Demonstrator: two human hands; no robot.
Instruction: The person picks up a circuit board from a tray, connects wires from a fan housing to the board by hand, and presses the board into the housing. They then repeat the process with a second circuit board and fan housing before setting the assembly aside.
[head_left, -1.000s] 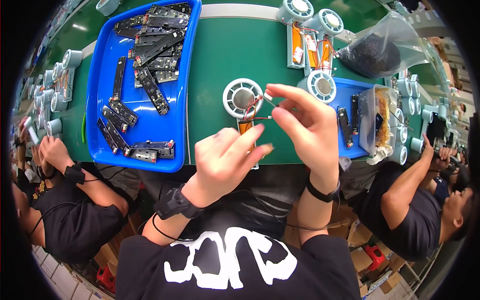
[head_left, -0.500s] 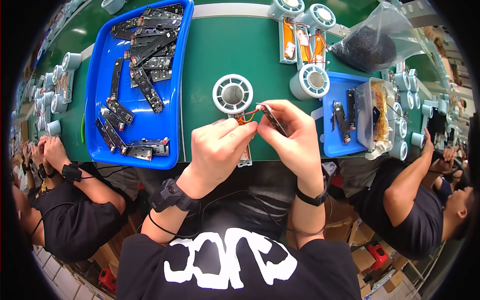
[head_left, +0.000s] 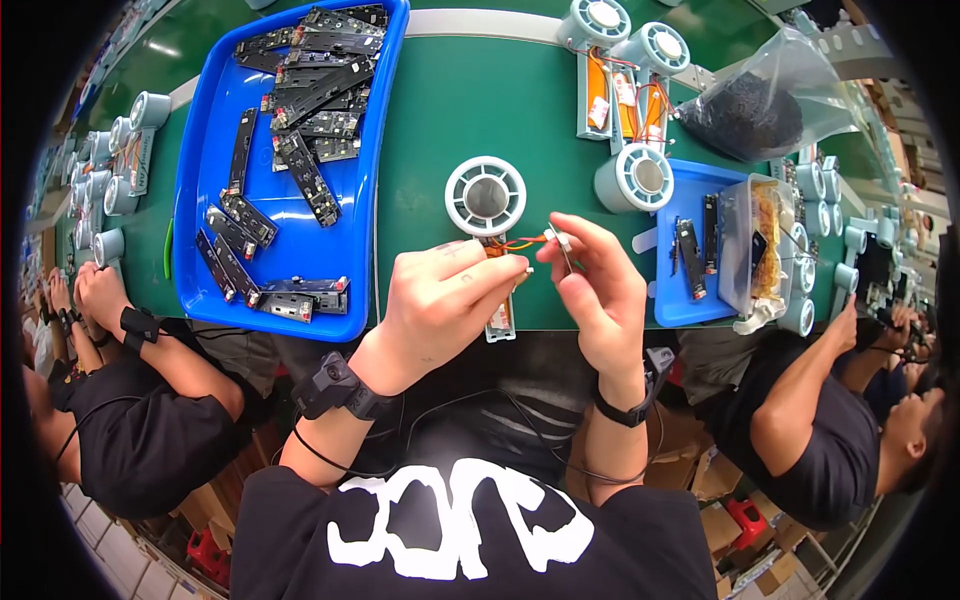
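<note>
In front of me a pale blue fan unit (head_left: 485, 197) lies on the green bench, its round grille facing up. Its narrow handle (head_left: 501, 322) runs toward me, partly covered by my left hand. My left hand (head_left: 437, 305) is closed in a pinch, with a small white wire plug (head_left: 529, 270) showing at the fingertips. A narrow black circuit board (head_left: 564, 250), turned nearly edge-on, is between the thumb and fingers of my right hand (head_left: 606, 300). Red and orange wires (head_left: 522, 243) stretch from the fan unit to a white connector at the board's upper end.
A blue tray (head_left: 357, 250) with many black circuit boards stands left. At right, a smaller blue tray (head_left: 672, 312) holds several boards beside a clear plastic box (head_left: 738, 235). Behind are more fan units (head_left: 633, 178) and a bag of dark material (head_left: 745, 112). Co-workers sit on both sides.
My right hand has turned the circuit board nearly edge-on, and its fingers have spread a little. A white plug now shows at my left fingertips. The whole view has shifted slightly.
</note>
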